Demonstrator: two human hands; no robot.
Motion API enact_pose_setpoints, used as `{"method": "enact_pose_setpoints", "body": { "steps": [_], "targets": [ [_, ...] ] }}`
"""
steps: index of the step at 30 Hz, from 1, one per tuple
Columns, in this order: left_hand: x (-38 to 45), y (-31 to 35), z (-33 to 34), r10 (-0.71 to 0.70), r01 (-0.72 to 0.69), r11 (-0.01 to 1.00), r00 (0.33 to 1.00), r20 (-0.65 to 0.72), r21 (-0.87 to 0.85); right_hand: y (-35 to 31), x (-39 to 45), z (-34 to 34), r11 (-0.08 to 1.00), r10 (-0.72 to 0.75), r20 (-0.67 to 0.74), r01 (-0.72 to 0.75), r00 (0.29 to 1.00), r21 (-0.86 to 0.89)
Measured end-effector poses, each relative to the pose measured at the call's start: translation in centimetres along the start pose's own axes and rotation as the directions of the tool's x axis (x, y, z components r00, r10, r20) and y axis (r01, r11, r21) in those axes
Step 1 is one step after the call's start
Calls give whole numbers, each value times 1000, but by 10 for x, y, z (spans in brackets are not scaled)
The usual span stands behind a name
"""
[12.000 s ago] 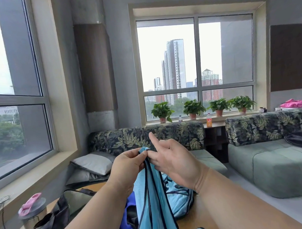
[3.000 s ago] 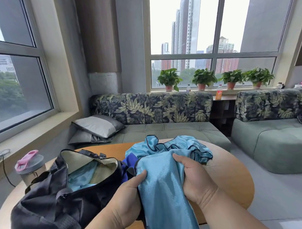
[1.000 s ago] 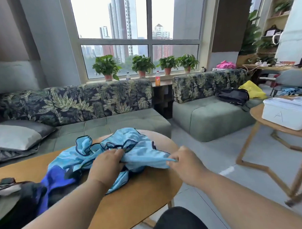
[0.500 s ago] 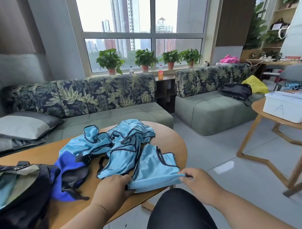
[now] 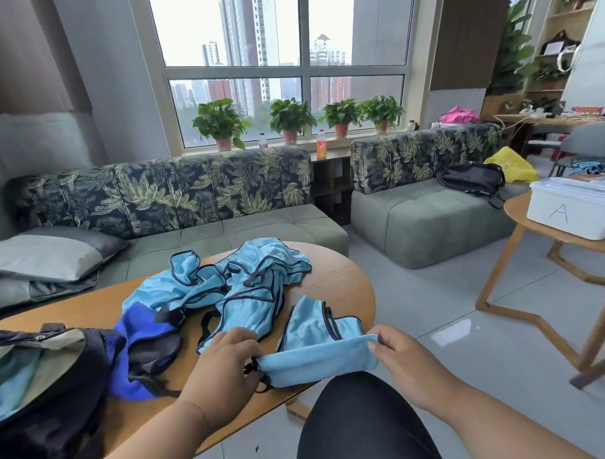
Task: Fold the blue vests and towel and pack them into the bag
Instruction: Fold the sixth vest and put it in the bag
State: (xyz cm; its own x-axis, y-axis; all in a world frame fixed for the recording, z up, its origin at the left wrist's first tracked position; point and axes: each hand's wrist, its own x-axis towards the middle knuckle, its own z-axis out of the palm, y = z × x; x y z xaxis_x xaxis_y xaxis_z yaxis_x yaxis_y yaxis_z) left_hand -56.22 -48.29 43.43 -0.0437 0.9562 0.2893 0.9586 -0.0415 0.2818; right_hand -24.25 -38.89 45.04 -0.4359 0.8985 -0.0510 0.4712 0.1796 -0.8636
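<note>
2 hands: left hand and right hand each pinch an end of the light-blue black-trimmed vest
vest spot: round wooden table near edge, pulled closer than 0.5 s ago
bag: black duffel bag, left, open

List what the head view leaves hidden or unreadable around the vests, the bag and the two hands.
- Bag: cut off by the left and bottom edges; its contents beyond a strip of light blue cloth are hidden.
- Vest pile: crumpled and overlapping, so the count is unclear.
- Dark blue cloth: bunched, so towel or vest is unclear.
- Left hand: its fingertips are curled out of sight at the folded vest's corner.
- Right hand: pinch visible, fingers beneath the cloth hidden.
</note>
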Motion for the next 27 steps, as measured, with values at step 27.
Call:
{"method": "enact_pose_setpoints", "body": {
  "steps": [27],
  "targets": [
    [185,30,93,-31,22,988,998,58,151,85,166,-11,901,371,-128,-323,920,291]
  ]
}}
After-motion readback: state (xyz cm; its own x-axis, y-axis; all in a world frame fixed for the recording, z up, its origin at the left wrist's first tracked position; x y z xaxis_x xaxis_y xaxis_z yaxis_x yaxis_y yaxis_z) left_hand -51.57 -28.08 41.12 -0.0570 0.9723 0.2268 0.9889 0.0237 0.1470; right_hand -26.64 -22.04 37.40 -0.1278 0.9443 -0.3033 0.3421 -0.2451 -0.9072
